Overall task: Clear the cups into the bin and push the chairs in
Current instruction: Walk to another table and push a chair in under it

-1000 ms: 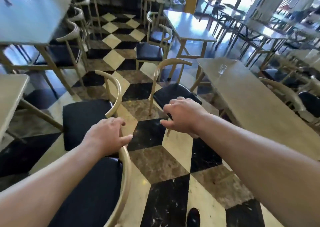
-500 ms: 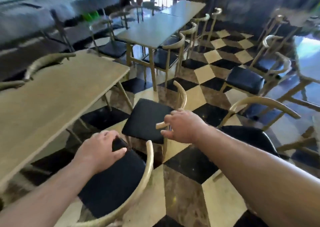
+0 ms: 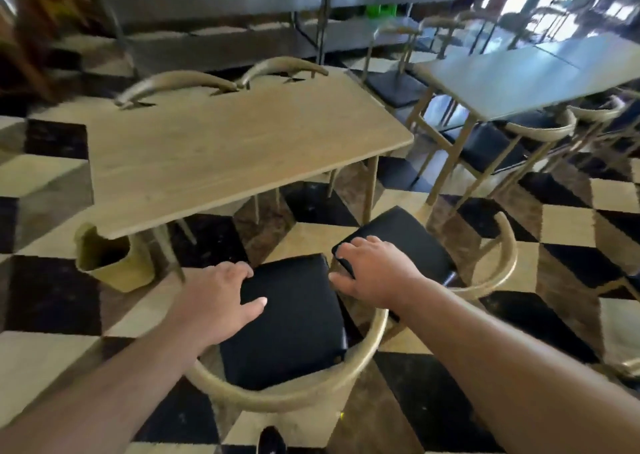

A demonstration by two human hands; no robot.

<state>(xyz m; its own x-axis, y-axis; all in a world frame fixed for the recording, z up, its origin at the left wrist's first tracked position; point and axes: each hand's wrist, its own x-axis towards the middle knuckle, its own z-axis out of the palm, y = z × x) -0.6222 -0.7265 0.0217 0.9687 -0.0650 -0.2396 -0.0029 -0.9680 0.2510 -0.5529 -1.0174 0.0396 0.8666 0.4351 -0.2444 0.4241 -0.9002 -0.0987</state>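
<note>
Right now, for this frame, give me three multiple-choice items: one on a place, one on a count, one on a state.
1. Where is the bin? A) on the wooden table B) on the floor at the table's near left corner C) on a chair seat
2. How many chair backs show beyond the wooden table's far edge? A) none B) two C) five
3. How do the hands stand? A) both open, flat on black seats B) both clenched round cups C) hanging free

B: it stands on tiles by the table leg.
B: two curved backs rise there.
A: left hand and right hand each rest spread on a seat.
</note>
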